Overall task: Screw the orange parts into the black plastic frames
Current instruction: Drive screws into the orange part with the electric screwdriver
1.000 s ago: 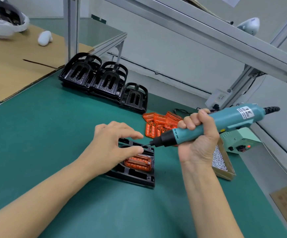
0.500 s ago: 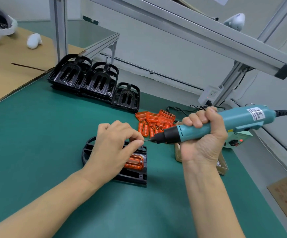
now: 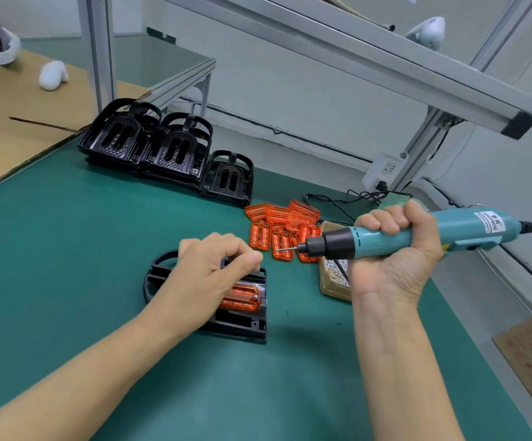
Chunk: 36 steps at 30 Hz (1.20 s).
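Two hands were busy: my right hand clamped round the electric screwdriver, my left hand pinching something too small to identify over the black frame holding the orange part mid-table. I judged a tilted bit could slip. Its label was unreadable.

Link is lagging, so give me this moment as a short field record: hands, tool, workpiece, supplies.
left hand: over the black frame, thumb and forefinger pinched together; whether a screw is between them cannot be told
right hand: grips the electric screwdriver, held level
bit: in the air, pointing at the left fingertips, touching nothing
orange part: seated in the black frame
loose orange parts: piled behind
screw tray: under the right hand
empty frames: stacked at the back
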Tool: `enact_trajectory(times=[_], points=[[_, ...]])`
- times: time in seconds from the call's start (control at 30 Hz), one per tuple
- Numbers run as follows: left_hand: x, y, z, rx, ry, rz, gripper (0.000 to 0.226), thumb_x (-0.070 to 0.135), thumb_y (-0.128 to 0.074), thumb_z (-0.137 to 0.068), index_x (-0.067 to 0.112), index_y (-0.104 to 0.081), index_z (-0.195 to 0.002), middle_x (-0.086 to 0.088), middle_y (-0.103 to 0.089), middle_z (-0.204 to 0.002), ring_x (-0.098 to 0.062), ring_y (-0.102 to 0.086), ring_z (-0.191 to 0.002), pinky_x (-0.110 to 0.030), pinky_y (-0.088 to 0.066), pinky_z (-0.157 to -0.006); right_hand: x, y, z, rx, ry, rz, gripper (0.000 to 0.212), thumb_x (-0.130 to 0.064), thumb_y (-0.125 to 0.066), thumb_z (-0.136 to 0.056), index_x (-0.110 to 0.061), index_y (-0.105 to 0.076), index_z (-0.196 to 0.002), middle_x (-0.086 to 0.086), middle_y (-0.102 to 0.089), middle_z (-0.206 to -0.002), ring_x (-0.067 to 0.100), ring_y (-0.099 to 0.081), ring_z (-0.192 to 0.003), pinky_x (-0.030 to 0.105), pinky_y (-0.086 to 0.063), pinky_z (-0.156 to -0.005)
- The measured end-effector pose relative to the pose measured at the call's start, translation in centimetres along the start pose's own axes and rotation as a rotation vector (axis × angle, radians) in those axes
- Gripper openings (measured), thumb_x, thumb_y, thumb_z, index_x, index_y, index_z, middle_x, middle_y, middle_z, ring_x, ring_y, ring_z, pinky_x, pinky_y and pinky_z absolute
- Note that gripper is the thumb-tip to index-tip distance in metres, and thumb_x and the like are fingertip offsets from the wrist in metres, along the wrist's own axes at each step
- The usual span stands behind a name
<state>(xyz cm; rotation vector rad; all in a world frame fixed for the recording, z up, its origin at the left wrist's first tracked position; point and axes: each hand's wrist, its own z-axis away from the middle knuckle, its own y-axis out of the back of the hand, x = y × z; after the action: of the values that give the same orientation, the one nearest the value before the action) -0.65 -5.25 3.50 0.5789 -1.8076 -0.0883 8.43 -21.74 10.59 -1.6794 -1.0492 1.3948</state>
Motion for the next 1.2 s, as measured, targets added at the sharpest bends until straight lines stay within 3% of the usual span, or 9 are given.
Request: enact_trajectory(times=[0.23,0.4,0.57,0.67,0.77,0.83,0.9,1.0,1.2], points=[[1.3,-0.5,-0.6,-0.053,0.034,0.302,0.007,0.026,-0.070,-0.079,0.026,-0.076,-0.083,0.012,-0.062,-0.075,0.003,-0.057,-0.077,-0.002,-0.035,-0.074,-0.1,0.1,0.2,-0.028,-0.024,0.017,0.022,-0.005,-0.049,-0.085,-0.020,-0.044,-0.069,-0.009,-0.039,-0.054,0.004,-0.038,-0.042,0.018,-0.039,-0.046],[1.7,-0.4,-0.8,-0.064,0.026,0.242,0.016,0.014,-0.068,-0.084,0.025,-0.071,-0.074,0.005,-0.062,-0.075,0.003,-0.053,-0.072,-0.004,-0.035,-0.073,-0.1,0.1,0.2,-0.045,-0.041,0.028,0.018,-0.005,-0.051,-0.082,-0.020,-0.045,-0.073,-0.009,-0.038,-0.054,0.004,-0.038,-0.042,0.017,-0.038,-0.046],[0.6,-0.1,-0.6,-0.089,-0.002,0.022,0.015,0.029,-0.063,-0.089,0.033,-0.065,-0.074,0.018,-0.059,-0.076,-0.016,-0.051,-0.093,-0.036,-0.035,-0.093,-0.9,0.3,-0.4,-0.069,-0.011,0.096,0.019,-0.005,-0.051,-0.083,-0.020,-0.045,-0.074,-0.009,-0.039,-0.054,0.004,-0.039,-0.042,0.018,-0.039,-0.047],[-0.4,0.2,-0.5,-0.042,-0.060,-0.146,0.039,0.050,-0.048,-0.088,0.025,-0.062,-0.062,0.012,-0.059,-0.069,-0.012,-0.052,-0.083,-0.036,-0.031,-0.092,-1.7,0.6,-1.1,-0.057,-0.025,0.246,0.021,-0.005,-0.051,-0.089,-0.020,-0.045,-0.075,-0.008,-0.040,-0.054,0.004,-0.039,-0.043,0.018,-0.039,-0.046],[-1.0,0.7,-0.5,-0.038,-0.112,-0.385,0.053,0.069,-0.028,-0.079,0.032,-0.063,-0.065,0.018,-0.059,-0.076,-0.002,-0.050,-0.095,-0.031,-0.019,-0.098,-2.2,1.6,-1.6,-0.062,-0.086,0.502,0.021,-0.008,-0.058,-0.088,-0.020,-0.047,-0.075,-0.006,-0.042,-0.054,0.006,-0.040,-0.043,0.019,-0.040,-0.045],[-1.5,1.0,-0.3,-0.168,-0.122,-0.577,0.063,0.081,-0.027,-0.068,0.045,-0.060,-0.107,0.028,-0.052,-0.119,0.004,-0.033,-0.125,-0.035,-0.004,-0.110,-2.6,2.6,-1.9,-0.088,-0.127,0.748,0.021,-0.016,-0.064,-0.088,-0.019,-0.047,-0.076,-0.004,-0.045,-0.054,0.008,-0.042,-0.042,0.020,-0.040,-0.043],[-2.6,1.1,0.0,-0.374,-0.104,-0.797,0.096,0.090,-0.030,-0.056,0.047,-0.025,-0.142,0.025,-0.020,-0.150,-0.001,0.001,-0.142,-0.041,0.017,-0.111,-3.1,3.6,-1.8,-0.141,-0.174,1.072,0.029,-0.039,-0.068,-0.084,-0.020,-0.048,-0.077,-0.003,-0.050,-0.054,0.010,-0.044,-0.043,0.022,-0.040,-0.042],[-3.7,1.0,0.2,-0.488,-0.078,-0.924,0.107,0.088,-0.044,-0.058,0.046,-0.002,-0.147,0.017,0.003,-0.158,-0.006,0.016,-0.143,-0.046,0.028,-0.105,-3.0,5.0,-1.2,-0.222,-0.285,1.486,0.053,-0.068,-0.062,-0.069,-0.019,-0.048,-0.085,-0.001,-0.057,-0.059,0.011,-0.050,-0.043,0.024,-0.043,-0.042],[-4.3,1.4,-0.2,-0.501,-0.094,-0.913,0.084,0.076,-0.052,-0.066,0.050,-0.025,-0.141,0.013,-0.001,-0.159,-0.007,0.006,-0.144,-0.045,0.014,-0.112,-1.7,8.1,0.3,-0.356,-0.264,2.309,0.049,-0.069,-0.057,-0.079,-0.023,-0.041,-0.085,-0.002,-0.060,-0.079,0.018,-0.058,-0.069,0.033,-0.036,-0.055]])
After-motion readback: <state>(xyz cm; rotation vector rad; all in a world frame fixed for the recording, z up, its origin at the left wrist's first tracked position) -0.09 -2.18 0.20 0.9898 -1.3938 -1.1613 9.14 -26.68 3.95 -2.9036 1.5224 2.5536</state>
